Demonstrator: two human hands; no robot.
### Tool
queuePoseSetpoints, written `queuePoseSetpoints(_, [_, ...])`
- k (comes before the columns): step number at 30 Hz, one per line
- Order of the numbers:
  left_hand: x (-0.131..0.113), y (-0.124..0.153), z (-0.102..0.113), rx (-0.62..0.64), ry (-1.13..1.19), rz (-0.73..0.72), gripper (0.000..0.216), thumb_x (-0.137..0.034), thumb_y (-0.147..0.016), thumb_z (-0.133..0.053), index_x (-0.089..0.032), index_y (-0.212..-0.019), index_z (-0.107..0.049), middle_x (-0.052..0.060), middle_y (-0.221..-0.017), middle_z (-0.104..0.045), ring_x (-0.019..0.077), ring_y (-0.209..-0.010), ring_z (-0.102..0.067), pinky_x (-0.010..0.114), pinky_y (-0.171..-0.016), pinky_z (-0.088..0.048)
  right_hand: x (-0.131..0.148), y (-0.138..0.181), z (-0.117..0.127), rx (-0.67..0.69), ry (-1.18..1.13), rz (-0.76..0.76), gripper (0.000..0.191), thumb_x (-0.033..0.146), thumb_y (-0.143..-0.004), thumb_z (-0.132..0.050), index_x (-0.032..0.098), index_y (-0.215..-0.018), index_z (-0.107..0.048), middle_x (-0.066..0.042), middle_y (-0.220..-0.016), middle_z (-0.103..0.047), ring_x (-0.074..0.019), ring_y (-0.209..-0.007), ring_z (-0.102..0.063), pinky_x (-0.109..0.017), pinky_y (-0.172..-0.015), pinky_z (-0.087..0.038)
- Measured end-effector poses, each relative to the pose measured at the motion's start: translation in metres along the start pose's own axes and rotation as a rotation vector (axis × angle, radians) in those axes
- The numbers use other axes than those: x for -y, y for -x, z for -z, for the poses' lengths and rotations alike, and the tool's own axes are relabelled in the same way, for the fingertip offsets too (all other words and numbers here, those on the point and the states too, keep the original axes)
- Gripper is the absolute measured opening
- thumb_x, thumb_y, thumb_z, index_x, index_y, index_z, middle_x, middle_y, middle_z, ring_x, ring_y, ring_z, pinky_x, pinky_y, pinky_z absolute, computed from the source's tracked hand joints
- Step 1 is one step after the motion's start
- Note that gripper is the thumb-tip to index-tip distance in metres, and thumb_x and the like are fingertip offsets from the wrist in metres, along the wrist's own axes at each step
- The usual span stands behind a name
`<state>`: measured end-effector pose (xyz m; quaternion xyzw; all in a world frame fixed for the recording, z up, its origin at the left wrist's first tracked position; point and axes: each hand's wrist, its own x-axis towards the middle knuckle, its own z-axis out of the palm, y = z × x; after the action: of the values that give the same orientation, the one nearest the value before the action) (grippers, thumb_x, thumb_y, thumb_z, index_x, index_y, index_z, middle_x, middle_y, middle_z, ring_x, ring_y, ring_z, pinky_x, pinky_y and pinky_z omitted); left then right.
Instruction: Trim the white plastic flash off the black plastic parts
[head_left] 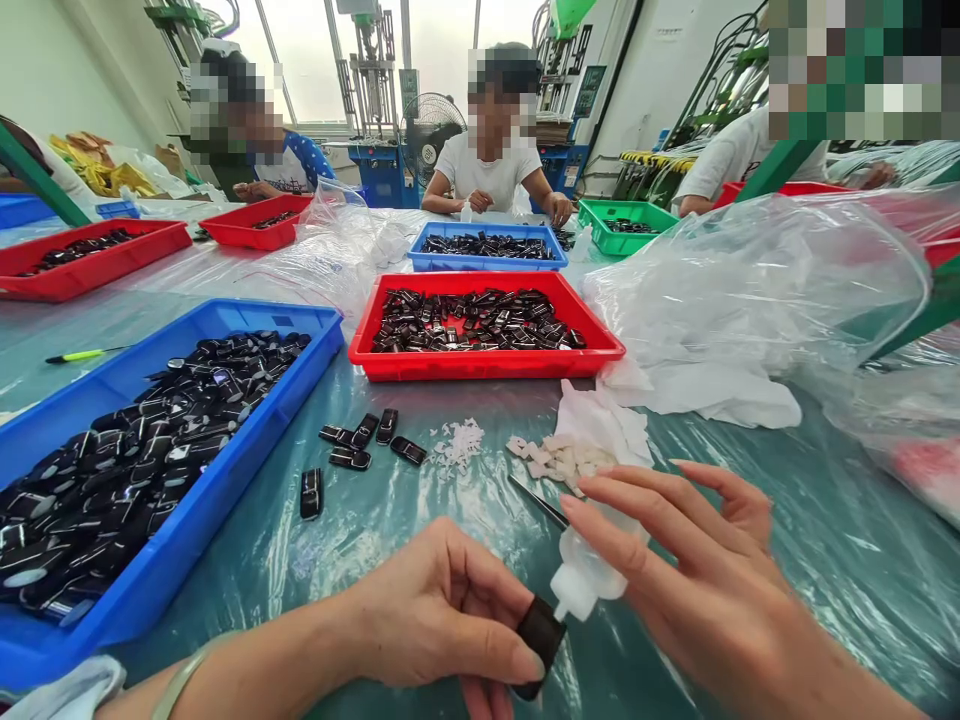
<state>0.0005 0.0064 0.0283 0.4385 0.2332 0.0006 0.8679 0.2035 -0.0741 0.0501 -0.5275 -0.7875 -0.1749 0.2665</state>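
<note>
My left hand (450, 610) pinches a small black plastic part (541, 638) between thumb and fingers, low in the middle of the view. My right hand (697, 560) holds a white squeeze bottle (592, 570), tilted nozzle down. Its tip is at the upper edge of the black part; whether they touch I cannot tell. A slim, dark, pointed tool (538, 502) shows beyond the bottle, its rear end hidden by bottle and fingers. Several black pieces (364, 430) lie loose beyond my left hand. Near them are a heap of tiny white bits (459, 443) and a pile of pale flat pieces (566, 458).
A blue tray (247, 440) of black parts stands at left, and a red tray (487, 366) of them ahead. Behind is another blue tray (487, 262). Crumpled clear plastic (757, 290) spreads at right. Several people sit across the film-covered table (360, 560).
</note>
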Motion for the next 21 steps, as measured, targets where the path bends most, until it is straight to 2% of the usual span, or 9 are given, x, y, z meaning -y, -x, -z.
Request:
queuePoseSetpoints(8, [-0.0017, 0.0003, -0.0010, 0.045, 0.039, 0.013, 0.013, -0.017, -0.065, -0.071, -0.009, -0.076, -0.071, 0.000, -0.054, -0.061, 0.0088, -0.040, -0.058, 0.013, -0.037, -0.043, 0.0022, 0.0004, 0.0048, 0.010, 0.031, 0.100, 0.028, 0.010, -0.091, -0.040, 0.023, -0.098, -0.065, -0.003, -0.099, -0.069, -0.0166, -0.101, -0.058, -0.043, -0.098, -0.024])
queuePoseSetpoints(16, [-0.0025, 0.0030, -0.0025, 0.048, 0.038, 0.033, 0.013, -0.016, -0.066, -0.069, -0.009, -0.076, -0.071, 0.000, -0.052, -0.062, 0.0085, -0.041, -0.058, 0.014, -0.041, -0.048, 0.0016, 0.0065, -0.0029, -0.046, 0.007, 0.071, 0.032, 0.010, -0.093, -0.037, 0.026, -0.099, -0.065, -0.001, -0.102, -0.068, -0.0140, -0.107, -0.055, -0.043, -0.102, -0.021])
queuePoseSetpoints(21, [-0.0015, 0.0033, -0.0022, 0.042, 0.040, 0.036, 0.011, -0.014, -0.065, -0.069, -0.009, -0.075, -0.070, 0.000, -0.052, -0.061, 0.0091, -0.041, -0.059, 0.014, -0.041, -0.048, 0.0027, 0.0069, -0.0022, -0.045, 0.019, 0.070, 0.032, 0.019, -0.096, -0.033, 0.029, -0.097, -0.064, 0.001, -0.102, -0.068, -0.0130, -0.107, -0.055, -0.041, -0.103, -0.020])
